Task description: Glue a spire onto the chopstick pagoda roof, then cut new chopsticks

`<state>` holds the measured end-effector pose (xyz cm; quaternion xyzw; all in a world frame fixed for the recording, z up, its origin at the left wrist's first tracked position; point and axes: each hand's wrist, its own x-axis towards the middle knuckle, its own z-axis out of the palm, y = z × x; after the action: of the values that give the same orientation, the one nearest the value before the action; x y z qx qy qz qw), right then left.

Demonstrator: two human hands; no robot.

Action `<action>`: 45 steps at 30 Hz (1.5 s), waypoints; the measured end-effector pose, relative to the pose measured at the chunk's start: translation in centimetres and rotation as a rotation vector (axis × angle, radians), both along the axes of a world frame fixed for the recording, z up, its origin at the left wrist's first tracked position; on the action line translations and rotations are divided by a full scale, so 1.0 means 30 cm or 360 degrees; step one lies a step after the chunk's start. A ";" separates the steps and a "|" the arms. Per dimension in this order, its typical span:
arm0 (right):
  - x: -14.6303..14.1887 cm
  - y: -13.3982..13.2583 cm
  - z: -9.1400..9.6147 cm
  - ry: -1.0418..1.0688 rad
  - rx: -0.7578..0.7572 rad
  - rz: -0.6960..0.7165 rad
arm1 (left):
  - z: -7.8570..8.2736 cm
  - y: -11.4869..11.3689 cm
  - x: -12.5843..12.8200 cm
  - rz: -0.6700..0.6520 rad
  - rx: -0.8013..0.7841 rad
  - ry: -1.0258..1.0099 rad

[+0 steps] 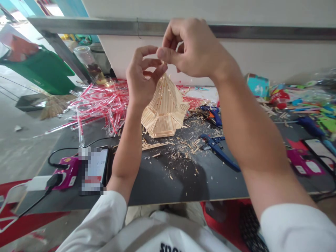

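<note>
Right hand [195,49] has fingers pinched together on a matchstick [163,62] atop the matchstick tower model [165,112]; left hand [143,78] has fingers curled beside its peak, contact unclear.

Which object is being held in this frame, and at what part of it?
The right hand and left hand pinch the pointed top of a pale wooden matchstick pagoda model between fingertips and thumb.

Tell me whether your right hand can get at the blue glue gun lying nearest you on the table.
Probably yes. The right hand is raised at the tip of the stick tower, and the blue glue gun lies just beside the right forearm on the dark table. Only loose stick scraps lie near it.
</note>
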<state>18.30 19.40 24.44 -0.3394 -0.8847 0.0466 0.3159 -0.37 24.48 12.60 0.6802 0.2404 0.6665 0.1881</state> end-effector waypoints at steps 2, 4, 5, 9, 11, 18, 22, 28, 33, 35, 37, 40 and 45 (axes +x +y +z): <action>0.003 0.002 -0.039 0.0144 -0.0116 0.0052 | -0.001 0.000 0.000 0.0001 0.0004 0.0001; 0.005 0.005 -0.079 0.0267 -0.0238 0.0056 | -0.003 0.001 -0.003 -0.0028 0.0019 0.0029; 0.004 0.006 -0.096 0.0309 -0.0297 0.0039 | -0.003 0.001 -0.006 -0.0034 0.0024 0.0044; -0.002 0.012 -0.138 0.0442 -0.0473 -0.0035 | -0.005 -0.004 -0.010 0.0020 0.0012 0.0053; -0.003 0.016 -0.144 0.0506 -0.0509 -0.0024 | -0.005 -0.009 -0.009 0.0012 0.0002 0.0068; 0.007 0.029 -0.151 0.0563 -0.0526 0.0049 | 0.001 0.003 -0.018 0.0017 0.0057 0.0120; 0.005 0.030 -0.157 0.0460 -0.0415 -0.0039 | 0.016 -0.012 -0.011 0.0022 0.0047 0.0047; -0.003 0.030 -0.168 0.0402 -0.0425 -0.0159 | 0.029 -0.046 0.016 0.0040 -0.0016 -0.0069; 0.003 0.037 -0.167 0.0406 -0.0347 -0.0071 | 0.022 -0.021 0.001 0.0016 0.0004 0.0001; 0.004 0.039 -0.168 0.0408 -0.0314 -0.0024 | 0.023 -0.020 -0.002 0.0011 0.0015 0.0035; 0.003 0.040 -0.170 0.0406 -0.0280 -0.0031 | 0.026 -0.024 -0.001 0.0019 -0.0006 0.0062; -0.004 0.043 -0.176 0.0384 -0.0270 -0.0135 | 0.030 -0.030 0.003 0.0053 -0.0040 0.0045; -0.017 0.049 -0.187 0.0312 -0.0203 -0.0238 | 0.025 -0.032 0.008 0.0119 -0.0004 0.0004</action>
<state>17.79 20.86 18.83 -0.4177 -0.8171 0.1119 0.3812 -0.14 23.53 13.35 0.6712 0.2669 0.6720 0.1636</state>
